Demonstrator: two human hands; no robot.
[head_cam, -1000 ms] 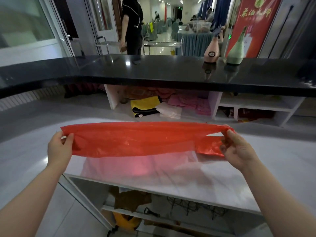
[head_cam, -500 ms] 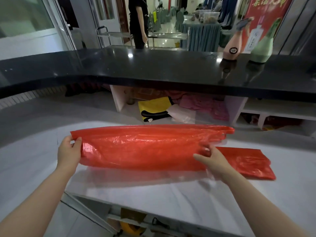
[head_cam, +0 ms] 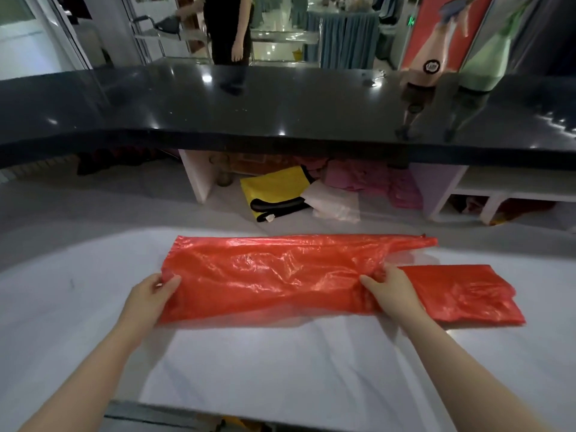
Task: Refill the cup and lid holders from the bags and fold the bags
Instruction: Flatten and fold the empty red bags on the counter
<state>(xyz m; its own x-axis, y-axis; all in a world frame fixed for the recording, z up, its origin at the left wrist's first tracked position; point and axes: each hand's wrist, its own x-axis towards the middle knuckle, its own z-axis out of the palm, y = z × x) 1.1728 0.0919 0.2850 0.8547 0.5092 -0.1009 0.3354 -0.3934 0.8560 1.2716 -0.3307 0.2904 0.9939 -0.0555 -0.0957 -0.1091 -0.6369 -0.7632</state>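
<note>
Head view, looking down over a pale work counter (head_cam: 280, 369) with a glossy, white-grey top; a bright patch of reflected light lies across its near middle.

Item: red plastic bag (head_cam: 274, 275), thin and crinkled, spread lengthwise on the counter, its far edge drawn into a narrow tail toward the right. Left hand (head_cam: 149, 294) pinches the bag's left end, thumb on top and fingers underneath. Right hand (head_cam: 389, 291) grips the bag's gathered right end, fingers curled into the plastic.

Item: second red bag (head_cam: 461, 294), folded flat into a rough rectangle, lying on the counter just beside the right hand and touching the first bag's right end.

Item: raised black bar top (head_cam: 280, 107), polished, running the full width behind the work counter and mirroring ceiling lights. Two bottle-shaped display pieces, one pink (head_cam: 427, 57) and one green (head_cam: 489, 57), stand on its right part.

Item: open white shelving (head_cam: 196, 176) under the bar top, holding a yellow bag with black handles (head_cam: 274, 194), a white plastic bundle (head_cam: 336, 204) and pink cloth (head_cam: 374, 179).

Room beyond: a person in dark clothes (head_cam: 227, 29) standing behind the bar, a metal trolley (head_cam: 162, 32) to their side, tables with blue-grey skirting (head_cam: 346, 35), and a shiny floor.
</note>
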